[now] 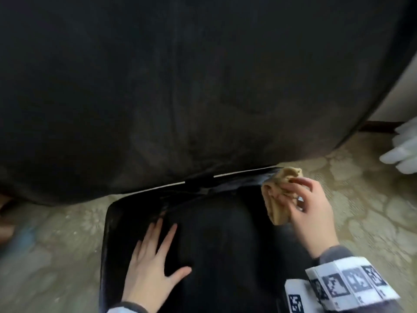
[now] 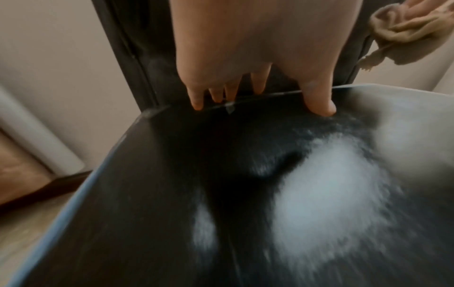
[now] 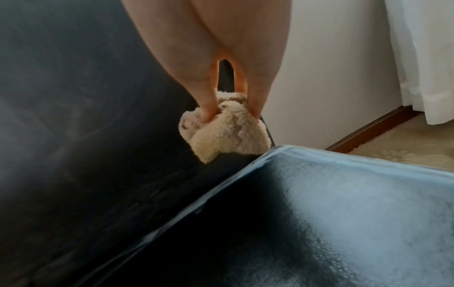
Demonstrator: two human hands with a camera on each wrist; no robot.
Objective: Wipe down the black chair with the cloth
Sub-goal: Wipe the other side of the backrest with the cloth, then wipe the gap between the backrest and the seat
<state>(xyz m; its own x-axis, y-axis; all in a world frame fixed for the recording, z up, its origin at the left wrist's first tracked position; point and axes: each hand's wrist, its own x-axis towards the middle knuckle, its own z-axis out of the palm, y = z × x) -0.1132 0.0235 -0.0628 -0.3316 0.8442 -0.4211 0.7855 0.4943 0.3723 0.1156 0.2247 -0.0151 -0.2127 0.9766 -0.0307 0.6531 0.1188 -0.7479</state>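
Observation:
The black chair fills the head view: its tall backrest [image 1: 180, 86] stands in front of me and its glossy seat [image 1: 225, 245] lies below. My left hand [image 1: 155, 256] lies flat on the seat's left half with fingers spread and straight [image 2: 245, 64]. My right hand [image 1: 309, 206] grips a bunched tan cloth [image 1: 279, 195] at the seat's back right corner, by the lower right edge of the backrest [image 3: 73, 116]. In the right wrist view the cloth [image 3: 228, 128] is pinched between thumb and fingers, just above the seat's rear edge [image 3: 319, 194].
A patterned beige floor [image 1: 361, 211] surrounds the chair. A white curtain [image 1: 404, 145] hangs at the right beside a pale wall with a dark skirting board [image 3: 373, 128]. At the far left edge a brown shape [image 1: 6, 213] shows, too blurred to name.

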